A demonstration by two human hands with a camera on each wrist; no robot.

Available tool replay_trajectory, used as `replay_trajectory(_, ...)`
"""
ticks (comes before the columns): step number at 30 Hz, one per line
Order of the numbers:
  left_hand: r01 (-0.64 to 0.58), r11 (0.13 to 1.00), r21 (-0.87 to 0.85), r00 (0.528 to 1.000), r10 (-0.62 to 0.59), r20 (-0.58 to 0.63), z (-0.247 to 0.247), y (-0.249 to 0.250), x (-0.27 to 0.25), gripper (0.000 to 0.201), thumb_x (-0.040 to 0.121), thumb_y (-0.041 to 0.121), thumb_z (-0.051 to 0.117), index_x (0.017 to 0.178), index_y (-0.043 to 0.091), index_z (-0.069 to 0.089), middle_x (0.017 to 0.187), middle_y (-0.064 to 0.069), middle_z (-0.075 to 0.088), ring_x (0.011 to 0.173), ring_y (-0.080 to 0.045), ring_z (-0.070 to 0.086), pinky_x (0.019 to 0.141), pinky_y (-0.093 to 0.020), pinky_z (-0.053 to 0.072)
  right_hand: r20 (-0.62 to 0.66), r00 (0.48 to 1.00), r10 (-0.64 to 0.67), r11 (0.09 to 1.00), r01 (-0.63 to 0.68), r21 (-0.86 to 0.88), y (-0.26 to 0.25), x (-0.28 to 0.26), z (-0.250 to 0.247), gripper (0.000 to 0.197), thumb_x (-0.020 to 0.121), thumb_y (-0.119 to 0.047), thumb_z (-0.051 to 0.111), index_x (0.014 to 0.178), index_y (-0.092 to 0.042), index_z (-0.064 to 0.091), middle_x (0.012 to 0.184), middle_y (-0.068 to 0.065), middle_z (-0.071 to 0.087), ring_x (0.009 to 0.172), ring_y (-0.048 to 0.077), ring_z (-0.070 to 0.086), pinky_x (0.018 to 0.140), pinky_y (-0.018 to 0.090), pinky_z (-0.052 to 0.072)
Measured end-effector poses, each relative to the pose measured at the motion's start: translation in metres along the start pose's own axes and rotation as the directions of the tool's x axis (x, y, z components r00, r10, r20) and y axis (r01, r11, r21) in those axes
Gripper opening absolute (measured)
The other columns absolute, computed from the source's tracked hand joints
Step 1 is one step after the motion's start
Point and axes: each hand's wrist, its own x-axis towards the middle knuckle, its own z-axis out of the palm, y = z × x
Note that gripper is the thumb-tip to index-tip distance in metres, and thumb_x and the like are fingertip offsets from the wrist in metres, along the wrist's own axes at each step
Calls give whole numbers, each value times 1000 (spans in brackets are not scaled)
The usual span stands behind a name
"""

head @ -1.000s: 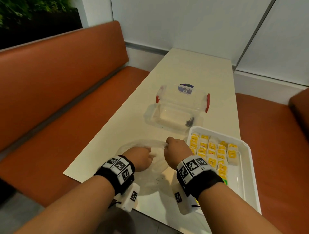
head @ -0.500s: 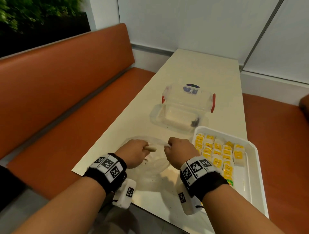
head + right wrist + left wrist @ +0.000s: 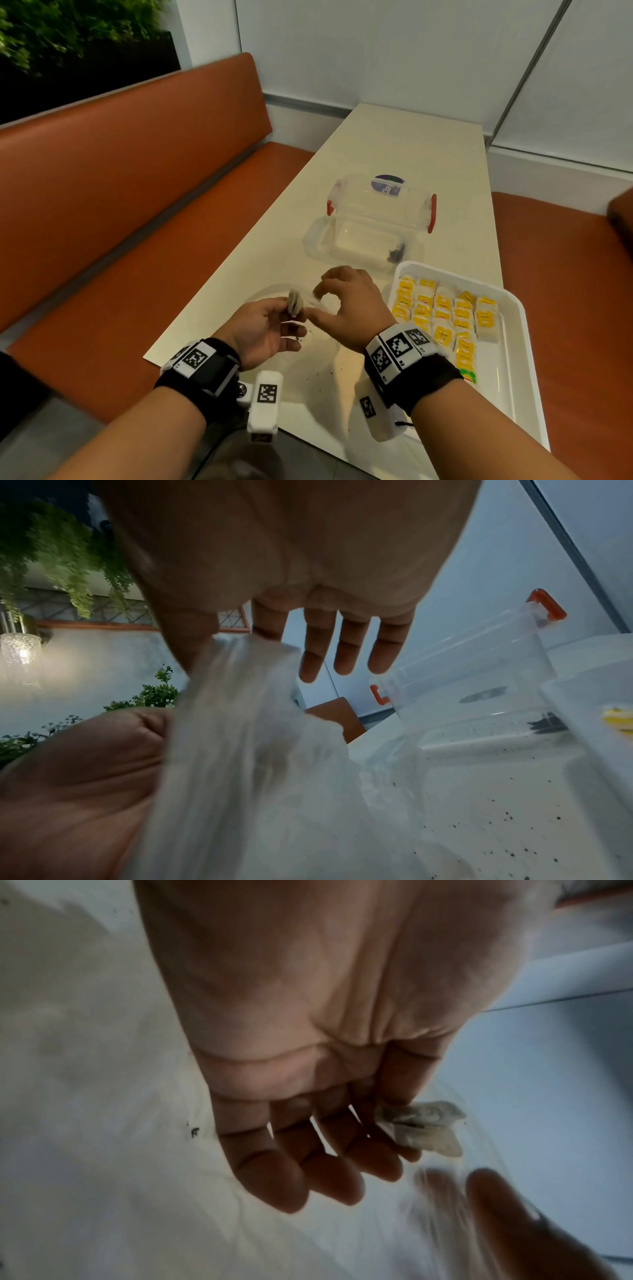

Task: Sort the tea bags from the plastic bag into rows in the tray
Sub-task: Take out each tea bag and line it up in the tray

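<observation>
My left hand is held palm up above the table and pinches a couple of pale tea bags between thumb and forefinger; the left wrist view shows these tea bags at the fingertips. My right hand pinches a fold of the clear plastic bag with thumb and forefinger, its other fingers straight. In the right wrist view the plastic bag hangs from that pinch beside my left palm. The white tray to the right holds rows of yellow-labelled tea bags.
A clear container with red clips stands on its lid beyond the hands, next to the tray's far edge. Dark tea crumbs dot the cream table. An orange bench runs along the left, and another orange seat lies to the right.
Both hands have lifted off the table. My left hand has turned palm up and now shows tea bags at its fingertips, while the right hand still pinches the bag's film.
</observation>
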Motion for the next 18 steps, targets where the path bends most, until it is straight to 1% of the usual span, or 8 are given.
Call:
replay_trajectory(2,-3,999,-43,999,5,44,2,-2,2,40,99,23,30,88,6,65,79,-10,59,73,-24,54,65,-38,44,10,1000,0,1000,0,-15,-3,2,0,37,78,-57,65,107,-34,63,126,-11,50,120,14,37,100,34,33)
replay_trajectory(5,-1,999,-54,994,7,108,3,-4,4,45,99,25,32,84,10,71,82,-9,59,74,-23,53,66,-38,43,-6,1000,0,1000,1,21,-5,5,1,35,82,-54,62,108,-31,63,124,-10,54,117,14,41,99,35,35)
replay_trajectory(8,13,1000,7,991,-14,130,1,-5,5,35,92,24,38,96,5,67,89,-13,58,76,-25,54,64,-37,45,-9,1000,6,1000,-6,20,-4,8,2,27,92,-45,53,105,-25,66,115,-7,60,112,16,47,96,37,39)
replay_trajectory(10,-7,999,53,994,1,109,-1,-5,5,38,80,23,45,105,1,64,93,-15,60,77,-28,55,64,-37,47,8,1000,23,1000,-23,-10,-3,10,2,27,93,-42,52,104,-22,66,108,-4,62,106,18,52,92,37,42)
replay_trajectory(13,-150,973,178,988,140,68,0,-5,6,49,71,21,49,115,4,62,108,-16,64,88,-32,60,70,-39,51,67,997,42,998,-39,-39,0,11,-2,27,90,-42,55,101,-20,67,107,-3,61,100,18,54,90,38,45)
replay_trajectory(15,-246,896,369,968,246,49,2,-5,7,52,69,20,57,121,12,59,117,-6,63,100,-24,62,76,-33,53,118,993,31,999,-27,-39,1,11,-3,26,89,-40,55,98,-19,68,106,-3,60,98,19,55,89,39,47)
replay_trajectory(16,-279,834,476,955,291,51,2,-4,8,52,67,21,62,119,15,59,119,2,62,104,-18,62,78,-30,53,145,989,25,999,-20,-38,2,11,-4,25,88,-40,55,97,-19,68,106,-3,59,97,19,55,88,39,47)
replay_trajectory(18,-323,659,679,929,357,95,1,-3,10,45,66,34,70,109,21,63,115,9,64,107,-10,62,82,-29,55,189,982,25,998,-13,-64,2,11,-6,26,89,-40,55,98,-20,68,108,-3,58,98,19,55,88,40,48)
